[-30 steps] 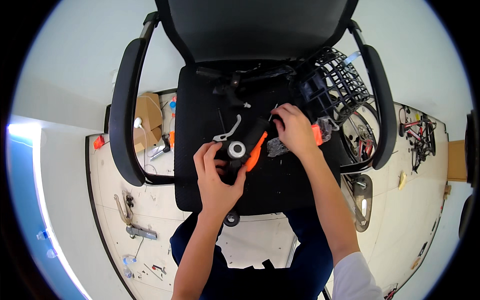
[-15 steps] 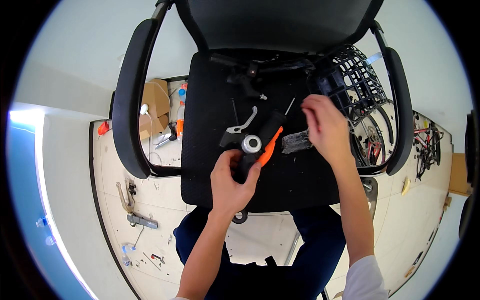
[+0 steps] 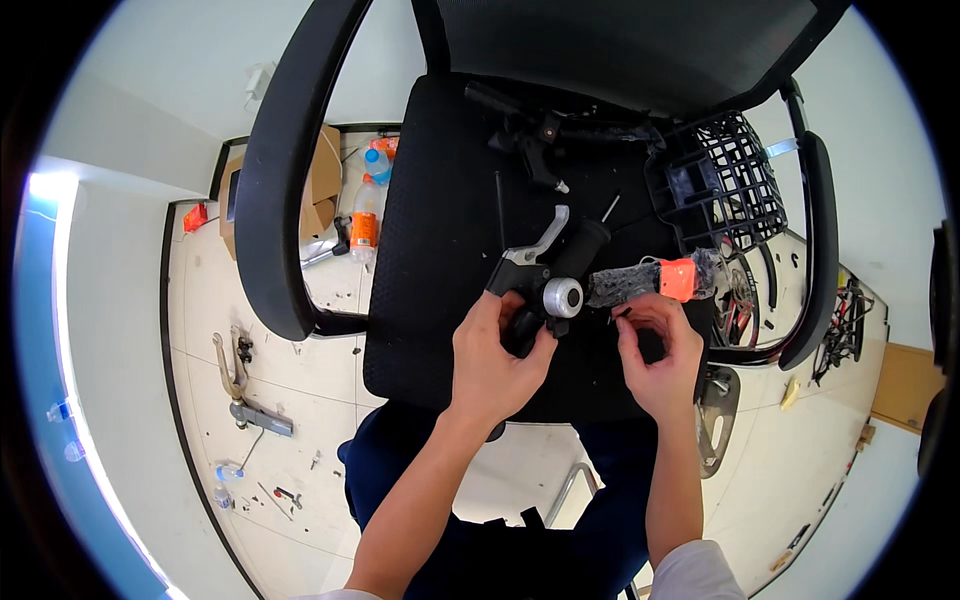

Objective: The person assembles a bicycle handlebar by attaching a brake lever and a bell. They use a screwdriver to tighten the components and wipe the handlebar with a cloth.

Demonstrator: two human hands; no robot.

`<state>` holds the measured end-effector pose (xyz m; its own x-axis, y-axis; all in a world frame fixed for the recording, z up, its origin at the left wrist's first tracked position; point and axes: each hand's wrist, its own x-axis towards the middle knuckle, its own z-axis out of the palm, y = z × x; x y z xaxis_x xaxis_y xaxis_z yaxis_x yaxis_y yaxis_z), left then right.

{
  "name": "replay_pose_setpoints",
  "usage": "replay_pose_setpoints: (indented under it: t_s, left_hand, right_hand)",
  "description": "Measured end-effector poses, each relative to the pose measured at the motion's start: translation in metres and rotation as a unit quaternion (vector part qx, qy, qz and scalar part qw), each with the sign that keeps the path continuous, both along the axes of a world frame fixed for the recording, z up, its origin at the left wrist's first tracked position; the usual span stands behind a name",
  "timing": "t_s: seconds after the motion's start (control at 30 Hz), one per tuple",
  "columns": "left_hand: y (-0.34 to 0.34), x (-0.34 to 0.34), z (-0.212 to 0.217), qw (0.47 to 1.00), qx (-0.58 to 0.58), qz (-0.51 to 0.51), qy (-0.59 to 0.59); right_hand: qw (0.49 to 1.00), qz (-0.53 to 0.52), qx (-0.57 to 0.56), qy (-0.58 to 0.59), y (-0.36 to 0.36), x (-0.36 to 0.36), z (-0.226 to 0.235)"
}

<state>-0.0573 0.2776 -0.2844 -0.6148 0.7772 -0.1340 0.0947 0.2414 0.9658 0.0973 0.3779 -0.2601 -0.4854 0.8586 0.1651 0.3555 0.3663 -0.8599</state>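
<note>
My left hand (image 3: pixel 497 352) is closed around a bicycle brake lever (image 3: pixel 540 243), its silver blade pointing away from me. A round silver bell (image 3: pixel 563 297) sits at its clamp, beside a black grip (image 3: pixel 584 247). Beyond the grip a thin metal rod (image 3: pixel 611 207) sticks out; whether they are joined cannot be told. To the right, my right hand (image 3: pixel 660 355) is curled with thumb and finger pinched on a small dark piece (image 3: pixel 622 315), too small to name. Just past those fingers lies a plastic-wrapped part (image 3: pixel 622 284) with an orange piece (image 3: pixel 678 279) at its right end.
All this is over a black chair seat (image 3: pixel 430 330) between two armrests (image 3: pixel 275 190). Another dark lever assembly (image 3: pixel 540 150) and a black basket (image 3: pixel 735 185) lie at the back. Bottles (image 3: pixel 365 222), a cardboard box (image 3: pixel 322 180) and metal parts (image 3: pixel 262 415) are on the floor.
My right hand has come down and nearer to the bell, now pinching something small. Orange that showed beside the bell now shows by the wrapped part. The view has shifted.
</note>
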Motion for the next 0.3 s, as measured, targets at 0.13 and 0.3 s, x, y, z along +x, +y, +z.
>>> replay_pose_setpoints:
  t_s: [0.13, 0.3]
  left_hand:
    - [-0.003, -0.001, -0.001, 1.0, -0.001, -0.019, 0.016]
    - [-0.007, -0.003, 0.006, 0.996, 0.023, -0.062, 0.056]
  right_hand:
    - [0.988, 0.101, -0.032, -0.117, 0.005, 0.011, 0.0]
    - [0.973, 0.0, -0.209, 0.099, 0.001, 0.027, -0.007]
